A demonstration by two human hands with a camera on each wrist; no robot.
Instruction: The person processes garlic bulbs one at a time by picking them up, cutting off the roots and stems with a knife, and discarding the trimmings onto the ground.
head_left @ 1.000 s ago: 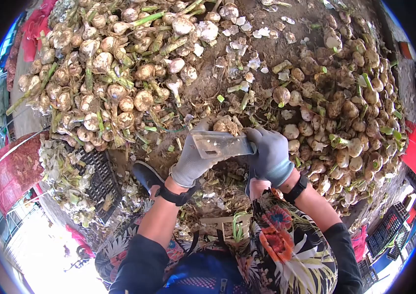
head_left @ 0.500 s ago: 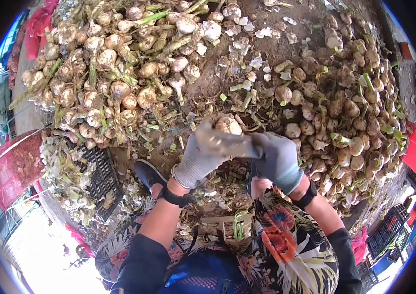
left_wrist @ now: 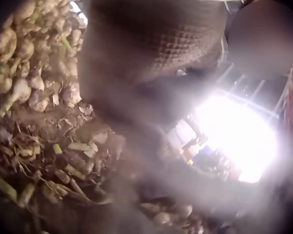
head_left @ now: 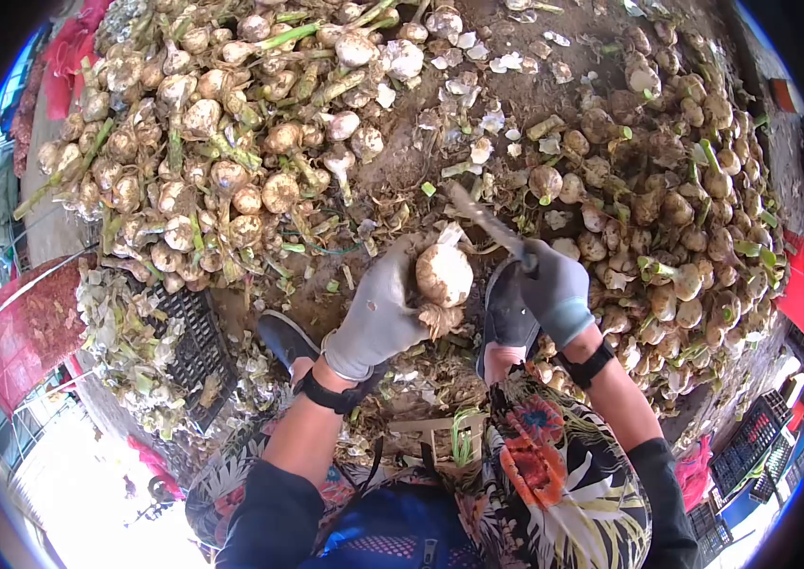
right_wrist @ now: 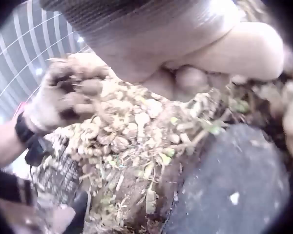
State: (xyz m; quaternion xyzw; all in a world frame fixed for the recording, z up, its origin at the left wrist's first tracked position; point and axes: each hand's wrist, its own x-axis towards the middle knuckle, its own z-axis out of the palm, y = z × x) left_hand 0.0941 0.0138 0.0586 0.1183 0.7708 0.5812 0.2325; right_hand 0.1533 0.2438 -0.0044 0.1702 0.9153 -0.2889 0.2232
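Note:
In the head view my gloved left hand (head_left: 375,321) grips a pale garlic bulb (head_left: 445,275), its roundest side turned up and brown dry skin hanging below it. To the right, my gloved right hand (head_left: 557,292) has its fingers curled round the handle of a cleaver (head_left: 485,218). The blade shows nearly edge-on and points up and left, apart from the bulb. In the right wrist view my left hand appears at the far side with curled fingers, while the right glove fills the top. The left wrist view is mostly blurred glove.
A heap of garlic with long stems (head_left: 203,119) lies at the left, a heap of trimmed bulbs (head_left: 677,218) at the right. Peelings and stem pieces litter the ground between. A black crate (head_left: 195,351) sits at lower left; my shoes (head_left: 508,308) are just below the hands.
The cleaver has moved from lying flat across the bulb to standing apart at the right, its blade swung upward. My left hand has turned the bulb so its round side shows.

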